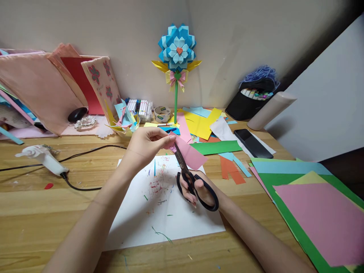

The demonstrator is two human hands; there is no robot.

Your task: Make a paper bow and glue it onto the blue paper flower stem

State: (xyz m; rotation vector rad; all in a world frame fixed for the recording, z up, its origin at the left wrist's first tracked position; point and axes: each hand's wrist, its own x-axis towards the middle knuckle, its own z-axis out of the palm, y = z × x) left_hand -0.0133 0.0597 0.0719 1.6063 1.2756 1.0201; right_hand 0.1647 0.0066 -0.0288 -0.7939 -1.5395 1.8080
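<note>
Over the middle of the desk my left hand (148,146) pinches the upper left corner of a pink piece of paper (192,153) between thumb and fingertips. My right hand (196,185) has its fingers through the black handles of a pair of scissors (183,163). The blades point up and left and meet the pink paper close to my left fingertips, where a small drawn shape in darker pink shows. Whether the blades are fully closed is hard to see. Below both hands lies a white sheet (165,223) with coloured marks and thin green paper slivers.
A white glue gun (42,159) with a black cord lies at left. Behind my hands stands a blue paper flower (178,49) on a green stem. Yellow paper (203,125), a green strip (216,147) and a phone (253,143) lie back right. Coloured sheets (318,220) are stacked at right.
</note>
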